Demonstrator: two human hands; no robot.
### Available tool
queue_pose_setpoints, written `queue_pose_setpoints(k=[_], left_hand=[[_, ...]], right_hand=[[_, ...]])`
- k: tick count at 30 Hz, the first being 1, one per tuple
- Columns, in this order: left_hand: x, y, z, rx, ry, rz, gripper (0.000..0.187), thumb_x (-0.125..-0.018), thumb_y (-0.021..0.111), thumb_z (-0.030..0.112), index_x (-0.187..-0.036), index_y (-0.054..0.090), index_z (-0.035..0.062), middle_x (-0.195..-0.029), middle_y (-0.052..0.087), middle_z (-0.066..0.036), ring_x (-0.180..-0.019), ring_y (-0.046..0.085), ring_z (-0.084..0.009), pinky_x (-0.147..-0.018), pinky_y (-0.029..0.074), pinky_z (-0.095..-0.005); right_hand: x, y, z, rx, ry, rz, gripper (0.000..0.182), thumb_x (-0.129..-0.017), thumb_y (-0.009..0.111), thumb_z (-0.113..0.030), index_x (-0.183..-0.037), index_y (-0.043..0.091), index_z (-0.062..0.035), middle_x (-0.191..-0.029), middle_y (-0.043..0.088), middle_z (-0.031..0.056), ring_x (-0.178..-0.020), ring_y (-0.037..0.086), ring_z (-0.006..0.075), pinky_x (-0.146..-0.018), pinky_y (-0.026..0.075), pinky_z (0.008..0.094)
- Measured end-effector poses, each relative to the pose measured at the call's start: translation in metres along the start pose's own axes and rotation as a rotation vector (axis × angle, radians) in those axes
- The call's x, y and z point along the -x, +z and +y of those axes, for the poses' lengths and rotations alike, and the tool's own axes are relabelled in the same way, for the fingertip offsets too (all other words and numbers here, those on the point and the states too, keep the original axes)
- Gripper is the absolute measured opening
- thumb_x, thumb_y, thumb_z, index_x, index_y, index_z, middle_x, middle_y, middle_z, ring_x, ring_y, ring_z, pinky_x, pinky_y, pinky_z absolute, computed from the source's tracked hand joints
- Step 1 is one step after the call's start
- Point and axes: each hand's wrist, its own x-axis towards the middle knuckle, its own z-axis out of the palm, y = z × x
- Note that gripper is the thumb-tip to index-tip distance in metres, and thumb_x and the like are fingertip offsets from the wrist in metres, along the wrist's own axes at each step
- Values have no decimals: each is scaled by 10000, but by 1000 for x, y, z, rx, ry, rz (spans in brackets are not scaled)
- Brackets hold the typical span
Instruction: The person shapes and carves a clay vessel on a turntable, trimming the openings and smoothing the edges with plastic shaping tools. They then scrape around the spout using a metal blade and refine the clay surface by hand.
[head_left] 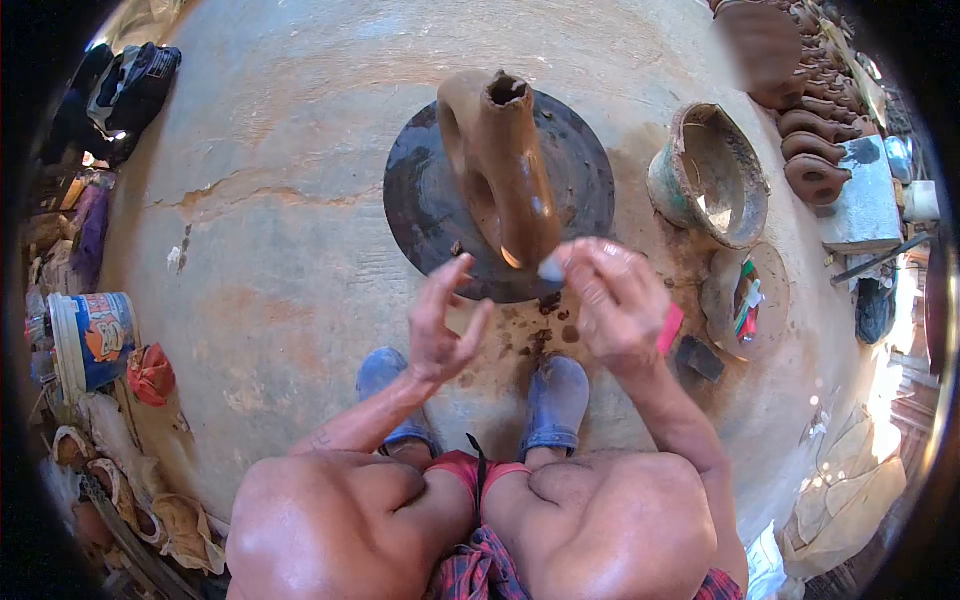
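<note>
A brown wet clay vessel with a ragged open neck and a looped, hollow-centred body stands on a dark round disc on the floor. My left hand is near the disc's front edge, fingers apart and empty. Close to the vessel's near end, my right hand pinches a small pale bluish-white piece between its fingertips. Something bright pink shows at the outer edge of that hand. Small clay crumbs lie below the disc.
Right of the disc stands a clay-smeared bowl; a shallow dish with colourful scraps and a dark block lie below it. Clay pieces line the upper right. A blue-and-white bucket and red bag are left.
</note>
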Motion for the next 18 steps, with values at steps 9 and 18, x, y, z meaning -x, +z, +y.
queue_pose_setpoints(k=[9, 18], left_hand=[[-22, -19, -25, -683, 187, 198, 397, -872, 820, 173, -1259, 739, 133, -1494, 547, -138, -1448, 418, -399, -1173, 395, -500], [-25, -8, -9, -609, 207, 129, 488, -853, 833, 165, -1324, 711, 128, -1324, 610, -131, -1255, 533, -357, -1048, 477, -469]], right_hand=[[-79, 23, 19, 37, -289, 202, 488, -672, 780, -126, -1157, 802, -88, -1101, 661, 87, -975, 660, 284, -771, 614, 377], [38, 33, 4, -36, -103, 35, 425, -753, 763, -88, -1176, 801, -70, -1174, 683, 87, -1079, 672, 299, -853, 609, 400]])
